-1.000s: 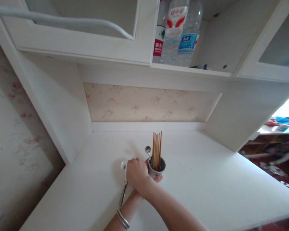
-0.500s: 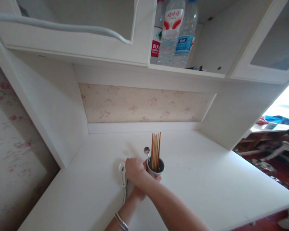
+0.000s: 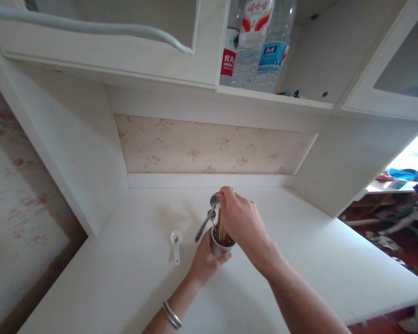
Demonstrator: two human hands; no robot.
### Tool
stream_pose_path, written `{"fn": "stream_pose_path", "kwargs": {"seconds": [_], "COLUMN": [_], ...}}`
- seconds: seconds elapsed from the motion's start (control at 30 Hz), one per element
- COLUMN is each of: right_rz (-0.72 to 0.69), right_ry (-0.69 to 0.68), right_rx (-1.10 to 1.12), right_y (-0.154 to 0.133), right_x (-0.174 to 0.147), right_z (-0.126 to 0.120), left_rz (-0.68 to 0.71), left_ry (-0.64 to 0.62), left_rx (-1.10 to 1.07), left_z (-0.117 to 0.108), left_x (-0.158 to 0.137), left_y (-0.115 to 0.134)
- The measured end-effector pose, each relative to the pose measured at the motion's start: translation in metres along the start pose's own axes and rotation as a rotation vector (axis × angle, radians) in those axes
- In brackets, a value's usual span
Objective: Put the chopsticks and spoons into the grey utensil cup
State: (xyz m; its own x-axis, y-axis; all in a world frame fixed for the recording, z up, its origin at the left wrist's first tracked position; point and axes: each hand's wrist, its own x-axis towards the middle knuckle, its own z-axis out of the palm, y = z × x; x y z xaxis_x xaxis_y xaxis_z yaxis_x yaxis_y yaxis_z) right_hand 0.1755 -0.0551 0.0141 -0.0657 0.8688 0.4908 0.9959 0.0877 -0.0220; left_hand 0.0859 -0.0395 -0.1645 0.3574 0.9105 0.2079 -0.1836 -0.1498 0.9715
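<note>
Two bare grips work close together over a smooth white table. The left grip is wrapped around a round, pale cup, fingers on its far left side and thumb along the near wall; the cup's inside looks dark. Slim, straight wooden chopsticks stand in it, just left of the right grip, which hides their upper ends. A thin metal spoon with a small, round, shiny bowl, the teaspoon, also leans in the cup, rising beyond the left grip.

The right grip is above the cup, its fingertips pinching a larger metal spoon at the bowl end. That bowl is deep and glossy; the polished handle slants down and left from the fingertips, its tip outside the cup and just above the left grip. Whether the right grip also touches the chopsticks cannot be told.

Left of the left grip, apart from it, a glossy white ceramic spoon with a blue mark in its bowl lies on the table. Smooth silvery bangles circle the wrist behind the left grip. Well beyond both grips is cream wallpaper with pink flowers; higher up, clear plastic bottles stand on a white shelf.
</note>
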Motion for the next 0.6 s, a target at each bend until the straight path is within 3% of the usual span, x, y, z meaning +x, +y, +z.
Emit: {"fn": "stream_pose_path", "kwargs": {"seconds": [0.1,0.2,0.43,0.6], "right_rz": [0.118,0.152,0.132,0.267], "right_ry": [0.063,0.010,-0.180,-0.105], "right_rx": [-0.071,-0.100,-0.022,0.197], "right_y": [0.034,0.056,0.059,0.065], "right_x": [-0.001,-0.010,-0.032,-0.044], "right_z": [0.000,0.017,0.058,0.070], "left_rz": [0.020,0.020,-0.001,-0.005], "left_ry": [-0.005,-0.010,-0.014,-0.015], "left_rx": [-0.029,-0.047,-0.023,-0.006], "left_z": [0.003,0.003,0.004,0.005], "left_x": [0.001,0.001,0.001,0.001], "left_y": [0.004,0.002,0.005,0.006]}}
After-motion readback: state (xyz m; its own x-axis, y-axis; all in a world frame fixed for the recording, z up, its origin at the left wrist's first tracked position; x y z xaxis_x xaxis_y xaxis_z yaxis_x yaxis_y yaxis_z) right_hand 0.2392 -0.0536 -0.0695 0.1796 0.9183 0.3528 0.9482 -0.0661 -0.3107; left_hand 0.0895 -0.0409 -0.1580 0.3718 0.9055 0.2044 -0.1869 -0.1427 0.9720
